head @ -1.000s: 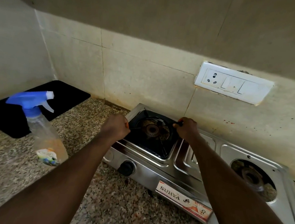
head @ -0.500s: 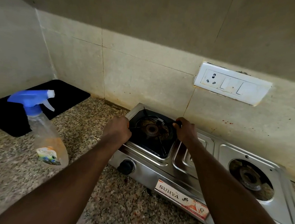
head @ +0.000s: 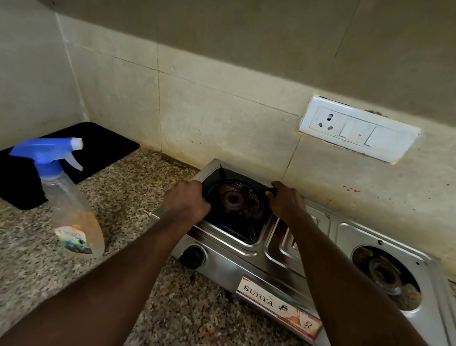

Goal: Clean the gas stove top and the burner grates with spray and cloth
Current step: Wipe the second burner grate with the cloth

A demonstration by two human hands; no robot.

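Two hands are set on the black burner grate (head: 244,226), which sits over the left burner (head: 234,199) of the steel gas stove (head: 241,266), at the back of the speckled surface (head: 23,266) against the tiled wall. The left hand (head: 189,199) is curled over the grate's left edge, fingers clamped on the rim. The right hand (head: 284,202) is closed on the far right corner, a black bar pinched between thumb and fingers. Whether the grate is fully seated in its well or raised a touch cannot be told from this angle; seated is the likelier reading.

The grate is judged to be a stiff metal frame: no flex, some weight, likely greasy, since brown residue is seen round the burner head. A slip is the main risk. The outer frame is best gripped at opposite sides, as now, not by the thin inner prongs. It should be lifted level so the burner head is cleared.

The right burner (head: 385,275) is seen without a grate. The spray bottle (head: 68,209) stands upright on the surface, left of the stove and apart from it, untouched, its blue trigger head on top. A black mat (head: 92,145) lies behind it in the corner. No cloth is spotted in view.
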